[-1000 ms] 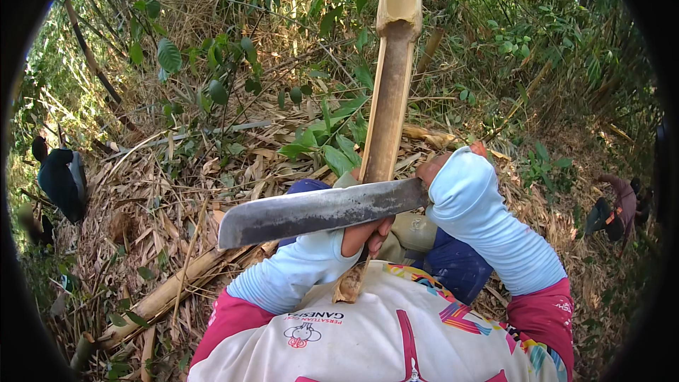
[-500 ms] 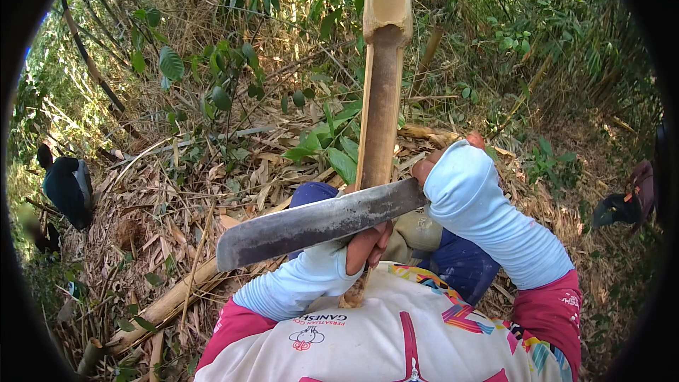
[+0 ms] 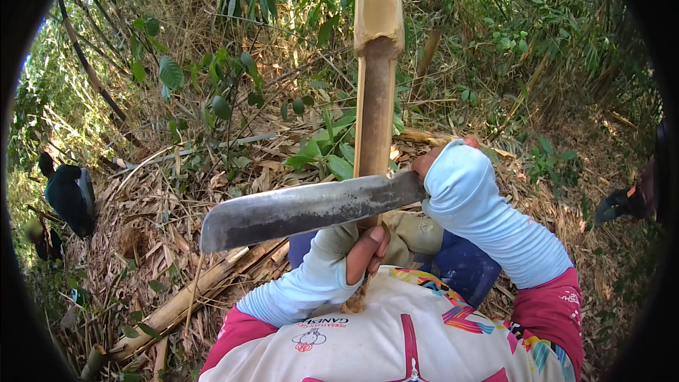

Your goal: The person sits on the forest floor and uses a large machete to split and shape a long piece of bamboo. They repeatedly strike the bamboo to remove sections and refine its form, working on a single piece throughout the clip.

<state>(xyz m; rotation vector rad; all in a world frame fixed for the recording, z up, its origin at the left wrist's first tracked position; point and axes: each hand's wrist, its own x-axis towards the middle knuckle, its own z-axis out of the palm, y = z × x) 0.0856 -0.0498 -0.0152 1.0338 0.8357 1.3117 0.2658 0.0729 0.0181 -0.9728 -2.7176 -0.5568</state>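
A split length of bamboo (image 3: 375, 113) runs upright from my lap out past the top of the view, its hollow inner side showing, with a node ridge partway up. Low on it, my left hand (image 3: 368, 251) is wrapped round the bamboo, close to its ragged end against my shirt. My right hand (image 3: 442, 163), mostly covered by a light-blue sleeve, is closed at the butt of a machete (image 3: 304, 212); its handle is hidden by the fingers. The broad, dark-stained blade lies across in front of the bamboo, tip toward the left, above my left hand.
Dry bamboo leaves cover the ground. A pale bamboo pole (image 3: 170, 311) lies at the lower left. Leafy plants (image 3: 332, 148) grow just ahead, with denser bamboo behind. Dark shapes, perhaps shoes (image 3: 69, 194), show at the far left; another dark shape (image 3: 619, 205) is at the far right.
The machete blade has moved slightly up along the bamboo and its tip a little left. The bamboo has shifted slightly left in view. Both hands keep their holds.
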